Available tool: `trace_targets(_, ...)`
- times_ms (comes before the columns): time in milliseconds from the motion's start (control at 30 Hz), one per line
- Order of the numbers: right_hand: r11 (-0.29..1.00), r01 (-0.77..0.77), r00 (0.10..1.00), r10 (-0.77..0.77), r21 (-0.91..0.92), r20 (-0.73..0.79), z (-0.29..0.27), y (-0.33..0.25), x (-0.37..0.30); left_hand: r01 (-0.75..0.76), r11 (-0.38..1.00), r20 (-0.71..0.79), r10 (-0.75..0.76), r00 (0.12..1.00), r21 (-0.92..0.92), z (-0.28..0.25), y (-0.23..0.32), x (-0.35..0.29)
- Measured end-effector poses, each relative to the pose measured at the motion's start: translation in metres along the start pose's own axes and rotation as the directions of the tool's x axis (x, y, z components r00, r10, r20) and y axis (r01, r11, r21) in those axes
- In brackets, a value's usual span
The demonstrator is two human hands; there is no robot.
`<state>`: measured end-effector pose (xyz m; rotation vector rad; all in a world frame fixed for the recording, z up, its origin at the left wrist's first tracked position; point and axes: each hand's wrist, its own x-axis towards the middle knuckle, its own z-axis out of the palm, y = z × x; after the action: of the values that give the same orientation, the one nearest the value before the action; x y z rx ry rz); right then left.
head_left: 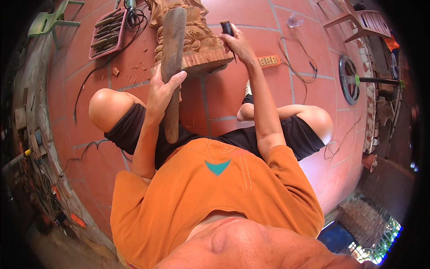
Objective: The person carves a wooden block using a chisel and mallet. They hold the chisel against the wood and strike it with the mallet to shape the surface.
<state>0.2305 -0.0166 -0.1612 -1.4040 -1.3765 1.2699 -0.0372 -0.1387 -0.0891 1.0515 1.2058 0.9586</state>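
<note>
My left hand [163,92] grips a long, flat wooden beater [174,49] around its middle. The beater stands nearly lengthwise in front of me, its rounded lower end over my lap. In my right hand [241,45] is a chisel [227,28], fingers closed about its dark handle, with a thin blade pointing back toward me. Between and beyond both hands lies a carved wooden block [199,38] with deep relief and a flat, pale cut end. My right hand is beside the carving's right edge; the beater covers part of its left side.
A pink tray [95,54] of several chisels sits at far left, near a corded power tool [131,5]. Wood chips [116,71] lie on the red tiles. An orange power strip [268,61] with its cord is at right, below a brown plastic chair [358,20]. A green chair [47,20] stands far left.
</note>
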Motion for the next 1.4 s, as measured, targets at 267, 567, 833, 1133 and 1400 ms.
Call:
trace_targets(267,0.683,0.080,0.989,0.039,-0.726,0.146,0.041,0.012,-0.007,-0.014,1.000,-0.001,0.014,1.000,-0.010,-0.004,-0.004,0.003)
trace_targets(567,0.680,0.049,0.991,0.056,-0.732,0.119,0.036,0.023,-0.002,-0.015,1.000,-0.009,0.015,1.000,0.006,-0.006,-0.003,0.002)
trace_targets(833,0.612,0.076,0.997,-0.043,-0.787,0.063,0.041,0.031,0.001,-0.011,1.000,-0.007,0.011,1.000,0.006,-0.009,-0.005,0.002)
trace_targets(1133,0.481,-0.006,0.969,-0.213,-0.877,-0.123,0.010,0.023,0.008,-0.007,1.000,-0.023,0.007,1.000,-0.015,-0.011,-0.005,0.002)
trace_targets(1400,0.903,-0.106,0.908,0.259,-0.416,0.329,-0.003,-0.003,-0.011,-0.014,1.000,-0.010,0.014,1.000,-0.013,-0.008,-0.005,0.005)
